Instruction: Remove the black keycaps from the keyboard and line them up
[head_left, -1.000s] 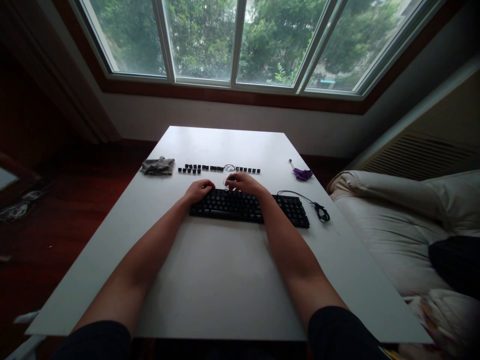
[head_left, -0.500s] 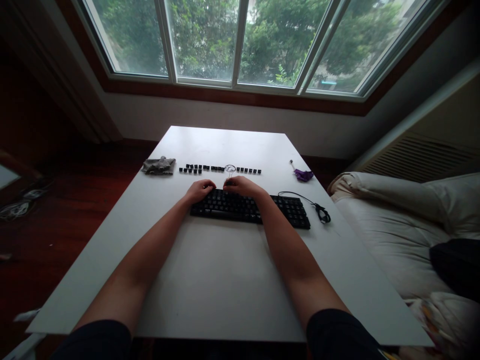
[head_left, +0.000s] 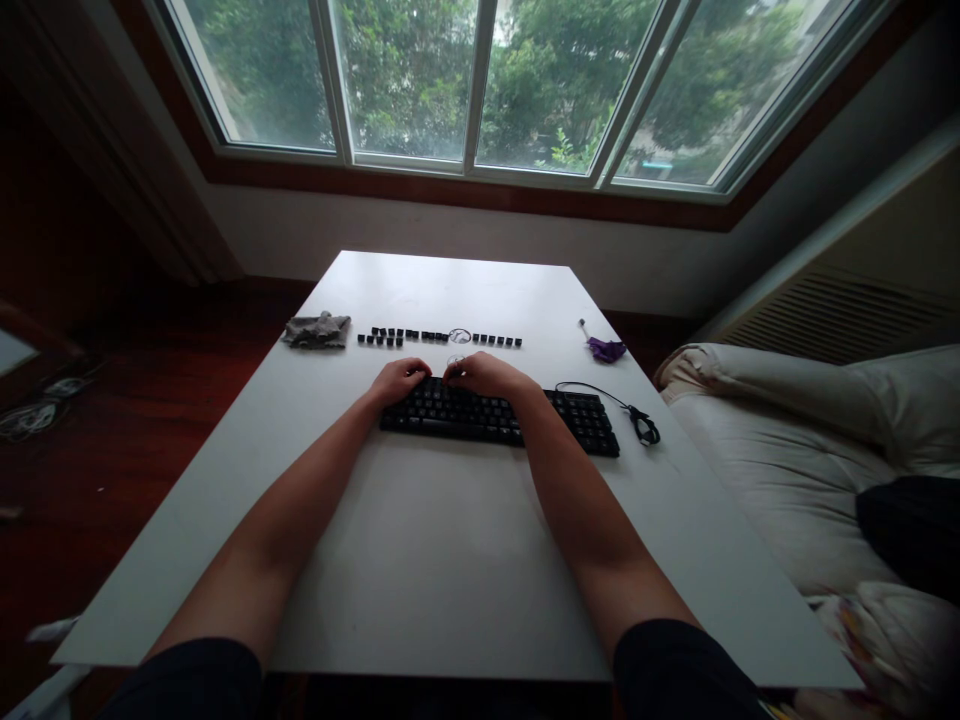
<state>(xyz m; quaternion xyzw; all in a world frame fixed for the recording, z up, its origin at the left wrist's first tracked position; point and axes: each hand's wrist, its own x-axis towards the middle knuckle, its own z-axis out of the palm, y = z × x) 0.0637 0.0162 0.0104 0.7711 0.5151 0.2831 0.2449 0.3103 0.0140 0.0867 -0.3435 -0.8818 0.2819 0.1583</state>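
Observation:
A black keyboard (head_left: 465, 421) lies on the white table, its lower left and right parts showing between and beside my arms. My left hand (head_left: 401, 380) is at its upper left edge, fingers curled against it. My right hand (head_left: 480, 374) is over the top row with its fingers pinched on a thin wire tool, which looks like a keycap puller (head_left: 454, 360); its tip is hidden by the fingers. Beyond the hands, several loose black keycaps (head_left: 425, 335) lie in rows, with a dark-rimmed round thing (head_left: 460, 336) among them.
A grey cloth (head_left: 319, 331) lies at the table's left edge. Toward the right are a purple cloth (head_left: 606, 349), a small brush-like stick (head_left: 584, 325) and the keyboard's bundled cable (head_left: 643, 427). The white table (head_left: 420, 560) stands before a window; a sofa (head_left: 772, 450) is to its right.
My right hand has shifted slightly left, and the wire tool has tilted down closer to the fingers. My left hand stays nearly still on the keyboard's edge.

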